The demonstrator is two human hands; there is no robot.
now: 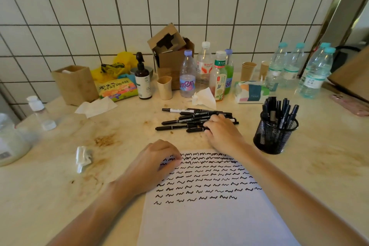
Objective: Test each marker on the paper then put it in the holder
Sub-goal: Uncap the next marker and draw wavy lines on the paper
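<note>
A white paper (pixel 209 217) lies at the near edge of the counter, its upper half covered with rows of black squiggles. My left hand (pixel 153 168) rests on the paper's top left corner with its fingers curled under. A pile of several black markers (pixel 189 120) lies just beyond the paper. My right hand (pixel 223 132) lies over the right end of that pile, fingertips curled down among the markers and hidden. A black mesh holder (pixel 273 136) stands to the right of my right hand with several markers upright in it.
Bottles (pixel 187 74), paper cups (pixel 247 71), a cardboard box (pixel 171 54), a tissue pack (pixel 251 92) and a wooden box (pixel 75 84) line the tiled wall. A crumpled tissue (pixel 83 158) lies left of the paper. A pink phone (pixel 351 104) lies at the far right.
</note>
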